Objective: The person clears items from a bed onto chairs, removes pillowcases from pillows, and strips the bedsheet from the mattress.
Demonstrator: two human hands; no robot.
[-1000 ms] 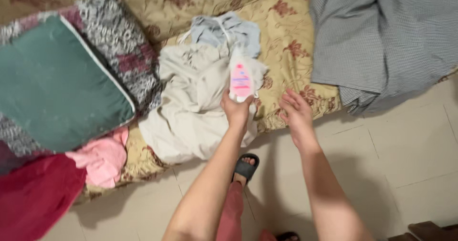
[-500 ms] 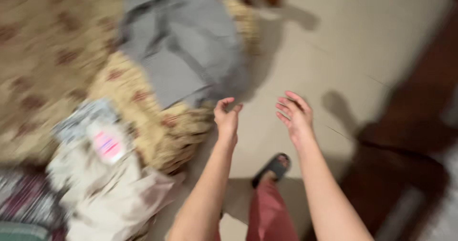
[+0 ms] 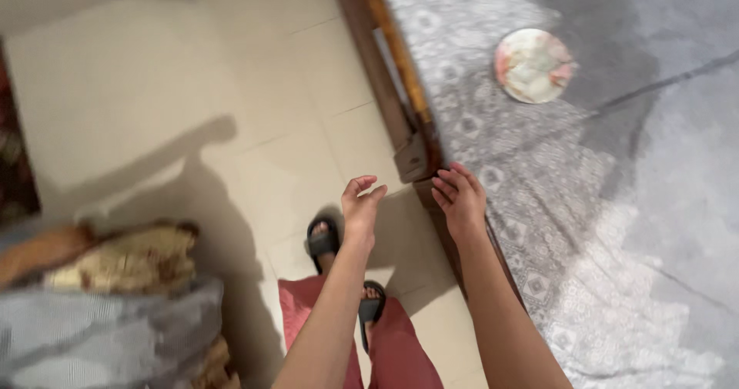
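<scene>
I'm holding my left hand (image 3: 360, 208) and right hand (image 3: 459, 198) empty, fingers loosely spread, right nearing the patterned grey bedsheet (image 3: 539, 204); round plate (image 3: 534, 65) lying well beyond my fingertips.

A home, most likely a bedroom. A pale tiled floor (image 3: 177, 96) runs between two low beds: at the right, a wooden bed frame (image 3: 400, 104) carries a grey patterned bedspread (image 3: 554, 196) with a round floral plate (image 3: 533, 65) on it; at the lower left corner, a floral mattress edge (image 3: 131, 258) under grey cloth (image 3: 100, 335).
</scene>
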